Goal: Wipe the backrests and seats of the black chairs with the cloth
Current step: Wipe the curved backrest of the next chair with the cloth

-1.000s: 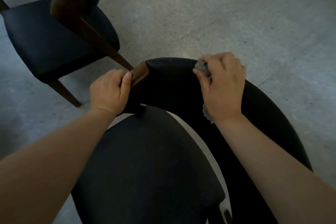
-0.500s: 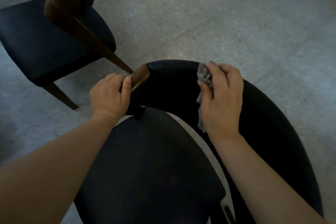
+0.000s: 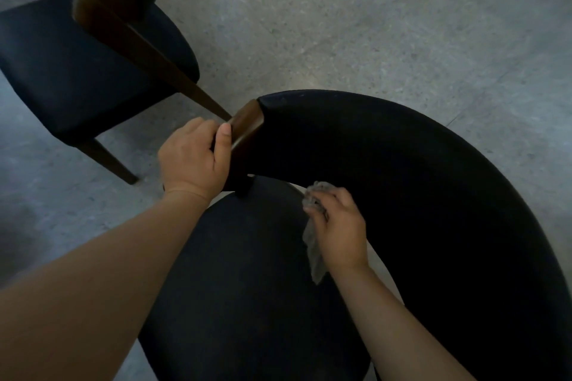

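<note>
Two black chairs are sitting on the grey floor (image 3: 340, 25) here. The near chair (image 3: 464, 257) is filling most of the view, and the second chair (image 3: 77, 71) is standing off past its left side.

The left hand (image 3: 193, 161) is gripping the brown wooden end (image 3: 247, 124) of the near backrest (image 3: 371, 158), thumb lying over the front and fingers wrapping behind; looks like it's steadying the thing. The right hand (image 3: 339, 226) is bunching the grey cloth (image 3: 314, 257) in curled fingers, with a loose tail hanging below the palm. The cloth is sitting at the lower inner edge of the backrest, over the gap above the rear edge of the seat (image 3: 241, 303); whether it's actually pressing on the padding I can't tell.

The bit that matters — the backrest is running as one long curve from that wooden end round to the right and back toward the person; so most of its length is lying to the right of the cloth hand, while the seat is lying just left of and below it. The right hand is nearer to both. I'm guessing the wipe is heading along the curve — not certain though.
</note>
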`<state>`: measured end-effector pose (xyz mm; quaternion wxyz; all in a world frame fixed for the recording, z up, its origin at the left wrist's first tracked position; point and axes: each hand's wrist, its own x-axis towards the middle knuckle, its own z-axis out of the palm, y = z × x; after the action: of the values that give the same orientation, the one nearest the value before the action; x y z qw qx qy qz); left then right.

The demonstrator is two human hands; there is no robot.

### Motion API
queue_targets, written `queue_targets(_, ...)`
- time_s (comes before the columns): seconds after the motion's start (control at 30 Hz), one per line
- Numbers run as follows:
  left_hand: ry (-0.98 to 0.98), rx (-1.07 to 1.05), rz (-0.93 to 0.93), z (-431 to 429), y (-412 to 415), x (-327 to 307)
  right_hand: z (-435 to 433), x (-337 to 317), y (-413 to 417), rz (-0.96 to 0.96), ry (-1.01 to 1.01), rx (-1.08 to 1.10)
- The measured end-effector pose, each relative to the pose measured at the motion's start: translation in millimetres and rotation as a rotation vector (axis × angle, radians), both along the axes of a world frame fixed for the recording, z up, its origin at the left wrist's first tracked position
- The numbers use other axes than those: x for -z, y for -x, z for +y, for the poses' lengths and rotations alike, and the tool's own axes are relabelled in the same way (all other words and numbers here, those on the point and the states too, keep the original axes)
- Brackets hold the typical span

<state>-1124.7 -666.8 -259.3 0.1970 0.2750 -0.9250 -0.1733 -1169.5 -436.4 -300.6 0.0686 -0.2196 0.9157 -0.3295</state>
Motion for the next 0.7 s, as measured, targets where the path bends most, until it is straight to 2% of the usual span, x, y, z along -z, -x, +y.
queue_targets(0.07,-0.002,-0.006,0.0,0,0,1,-2,-18,-1,0.083,0.056,0.0)
queue_targets(0.13,-0.007,-0.005,0.002,1,1,1,1,-49,7,0.27,0.158,0.016)
queue_targets(0.2,-0.006,-0.003,0.008,2,0,1,8,-73,23,0.467,0.191,0.105)
queue_targets(0.27,-0.002,0.0,0.012,2,0,0,13,-86,42,0.551,0.203,0.201)
queue_targets(0.33,-0.005,0.001,0.007,2,-1,0,12,-81,45,0.522,0.164,0.231)
queue_targets(0.4,-0.004,0.004,0.006,2,-1,0,10,-58,34,0.459,0.083,0.165)
queue_targets(0.43,-0.001,0.006,0.007,2,0,0,10,-44,25,0.381,0.043,0.12)
queue_targets(0.5,0.006,0.002,0.009,2,0,1,10,-21,4,0.103,-0.002,0.073)
queue_targets(0.57,0.012,0.004,0.018,1,0,2,9,-17,-13,-0.109,0.007,0.114)
queue_targets(0.6,0.014,0.007,0.024,1,0,2,8,-21,-15,-0.093,0.04,0.141)
queue_targets(0.7,0.012,0.005,0.018,1,0,2,-3,-63,-3,0.158,0.218,0.122)
